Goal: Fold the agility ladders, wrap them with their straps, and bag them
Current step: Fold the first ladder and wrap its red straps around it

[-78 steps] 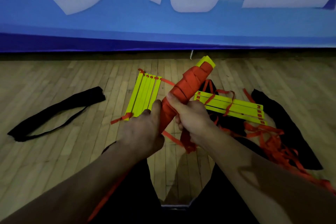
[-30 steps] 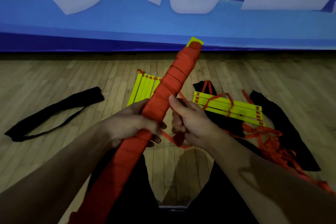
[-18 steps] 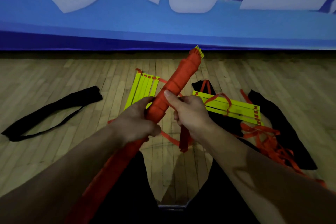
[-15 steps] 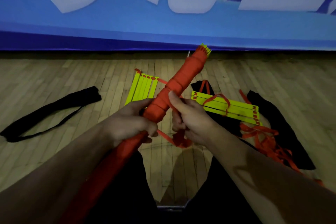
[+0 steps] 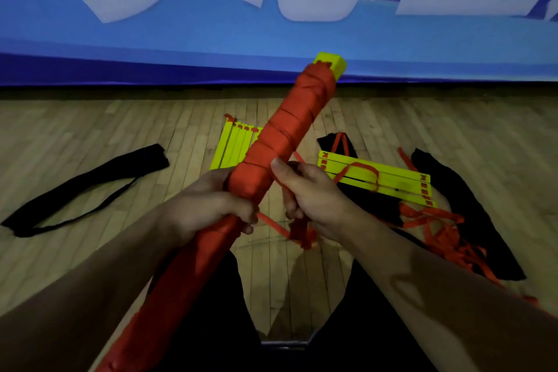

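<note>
A folded ladder bundle [image 5: 290,127], yellow slats wound in red strap, slants from my lap up to the far right; its yellow end pokes out at the top. My left hand [image 5: 208,205] grips the bundle at its middle. My right hand [image 5: 311,193] holds the loose red strap tail [image 5: 299,229], thumb pressed against the bundle. Another yellow folded ladder [image 5: 235,145] lies on the floor behind the bundle. A third one [image 5: 377,178], with tangled red straps [image 5: 437,226], lies to the right on black fabric.
A black carry bag [image 5: 87,184] with a thin strap lies on the wooden floor at the left. Another black bag [image 5: 471,208] lies at the right under the straps. A blue banner wall [image 5: 181,24] closes the far side. My dark-clothed legs fill the bottom.
The bundle has been turned and swung about in my hands, its far end now raised toward the banner. My right hand keeps winding the strap tail near the middle.
</note>
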Demonstrator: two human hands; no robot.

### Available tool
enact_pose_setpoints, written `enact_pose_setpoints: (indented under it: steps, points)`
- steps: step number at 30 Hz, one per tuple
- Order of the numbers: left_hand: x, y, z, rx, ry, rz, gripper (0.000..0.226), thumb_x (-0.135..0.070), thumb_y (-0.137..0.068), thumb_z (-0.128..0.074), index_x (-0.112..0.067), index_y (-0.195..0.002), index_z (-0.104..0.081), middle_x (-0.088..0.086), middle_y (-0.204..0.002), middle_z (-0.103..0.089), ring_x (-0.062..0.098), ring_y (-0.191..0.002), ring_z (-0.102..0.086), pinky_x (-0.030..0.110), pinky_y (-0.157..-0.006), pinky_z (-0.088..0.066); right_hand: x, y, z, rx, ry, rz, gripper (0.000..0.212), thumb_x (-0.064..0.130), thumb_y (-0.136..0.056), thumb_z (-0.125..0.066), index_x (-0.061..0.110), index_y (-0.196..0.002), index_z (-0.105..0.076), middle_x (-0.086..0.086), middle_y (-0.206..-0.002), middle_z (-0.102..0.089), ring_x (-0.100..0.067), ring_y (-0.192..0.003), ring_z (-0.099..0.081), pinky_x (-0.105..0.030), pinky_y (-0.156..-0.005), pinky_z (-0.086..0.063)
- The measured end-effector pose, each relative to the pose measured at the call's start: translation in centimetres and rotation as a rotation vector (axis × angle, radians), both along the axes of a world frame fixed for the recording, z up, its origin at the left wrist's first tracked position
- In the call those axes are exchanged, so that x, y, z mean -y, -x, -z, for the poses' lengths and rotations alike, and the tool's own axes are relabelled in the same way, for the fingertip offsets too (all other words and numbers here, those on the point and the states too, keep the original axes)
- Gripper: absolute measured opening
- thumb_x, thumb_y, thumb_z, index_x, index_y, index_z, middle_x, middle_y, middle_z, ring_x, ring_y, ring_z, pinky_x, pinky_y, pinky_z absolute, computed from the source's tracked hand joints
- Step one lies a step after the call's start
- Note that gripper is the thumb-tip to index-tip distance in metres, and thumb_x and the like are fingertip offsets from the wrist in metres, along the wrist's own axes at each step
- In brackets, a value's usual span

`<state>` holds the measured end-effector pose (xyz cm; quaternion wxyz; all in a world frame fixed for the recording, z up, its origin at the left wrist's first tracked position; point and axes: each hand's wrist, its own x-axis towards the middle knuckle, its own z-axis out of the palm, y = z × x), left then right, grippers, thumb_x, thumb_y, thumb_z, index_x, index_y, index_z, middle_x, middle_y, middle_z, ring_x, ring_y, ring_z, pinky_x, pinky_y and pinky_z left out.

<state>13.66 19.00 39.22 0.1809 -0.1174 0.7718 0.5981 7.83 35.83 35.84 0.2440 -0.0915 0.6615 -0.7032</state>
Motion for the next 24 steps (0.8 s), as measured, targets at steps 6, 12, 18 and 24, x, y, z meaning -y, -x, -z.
enact_pose_setpoints:
  steps: [6, 12, 18, 24]
  points:
    - [-1.3, -0.5, 0.5, 0.048, 0.336, 0.057, 0.083, -0.028, -0.064, -0.087, -0.025, -0.133, -0.042, 0.007, -0.097, -0.069, 0.024, -0.082, -0.07, 0.037, -0.07, -0.059, 1.1, 0.2, 0.8, 0.112, -0.055, 0.226, 0.043, 0.036, -0.091, -0.071, 0.01, -0.06, -0.056, 0.001, -0.04, -0.042, -0.01, -0.033, -0.036, -0.019, -0.038, -0.031]
    - [-1.5, -0.3, 0.3, -0.018, 0.242, -0.017, 0.07, 0.004, -0.069, -0.075, -0.025, -0.129, -0.053, 0.004, -0.086, -0.063, 0.02, -0.068, -0.066, 0.032, -0.062, -0.056, 0.6, -0.2, 0.9, 0.031, -0.112, 0.208, 0.039, 0.044, -0.09, -0.069, 0.007, -0.079, -0.065, 0.003, -0.046, -0.051, -0.008, -0.038, -0.043, -0.021, -0.042, -0.037]
    - [-1.0, -0.4, -0.3, 0.104, -0.186, -0.022, 0.065, -0.002, -0.056, -0.066, -0.015, -0.12, -0.059, 0.013, -0.101, -0.074, 0.034, -0.085, -0.072, 0.041, -0.068, -0.058, 0.0, -0.3, 0.8, 0.289, 0.22, 0.055, 0.033, 0.042, -0.083, -0.065, 0.013, -0.072, -0.053, 0.002, -0.042, -0.038, -0.007, -0.032, -0.03, -0.019, -0.037, -0.027]
    - [-2.1, -0.6, 1.0, -0.069, 0.649, 0.184, 0.115, -0.032, -0.068, -0.087, -0.036, -0.15, -0.007, -0.002, -0.099, -0.065, 0.015, -0.081, -0.067, 0.034, -0.075, -0.058, 0.7, -0.4, 1.8, 0.096, -0.069, 0.222, 0.047, 0.043, -0.093, -0.064, 0.018, -0.054, -0.059, 0.002, -0.044, -0.044, -0.012, -0.04, -0.039, -0.025, -0.044, -0.034]
